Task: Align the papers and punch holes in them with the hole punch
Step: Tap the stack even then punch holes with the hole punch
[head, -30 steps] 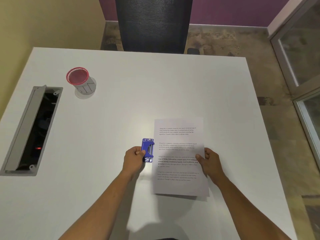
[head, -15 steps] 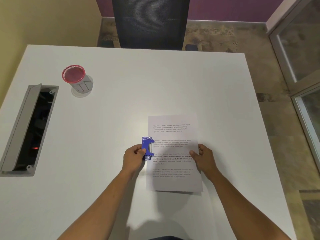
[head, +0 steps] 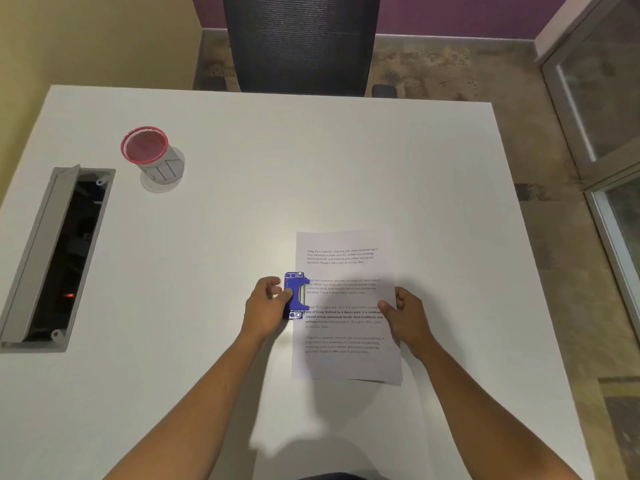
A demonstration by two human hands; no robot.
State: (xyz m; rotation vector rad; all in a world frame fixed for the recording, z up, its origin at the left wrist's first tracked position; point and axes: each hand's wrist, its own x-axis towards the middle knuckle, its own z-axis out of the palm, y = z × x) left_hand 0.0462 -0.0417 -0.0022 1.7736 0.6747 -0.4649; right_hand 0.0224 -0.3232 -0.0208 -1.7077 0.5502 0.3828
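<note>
- The papers lie flat on the white surface, toward its near edge and a bit right of the middle, printed side up. At the bottom right corner a lower sheet peeks out, so the stack isn't quite squared up.
- The blue hole punch sits at the papers' left edge, about halfway along it, with its mouth over that edge.
- The left hand has fingers curled around the hole punch from its left side, thumb on the blue body.
- The right hand is at the papers' right edge, thumb on top of the sheet and fingers curled at the edge, pinching it.
- Off near the far left corner there's a mesh pen cup with a red rim, standing upright.
- Along the left edge, a grey cable hatch is set into the surface with its lid up.
- A dark mesh chair stands beyond the far edge.
</note>
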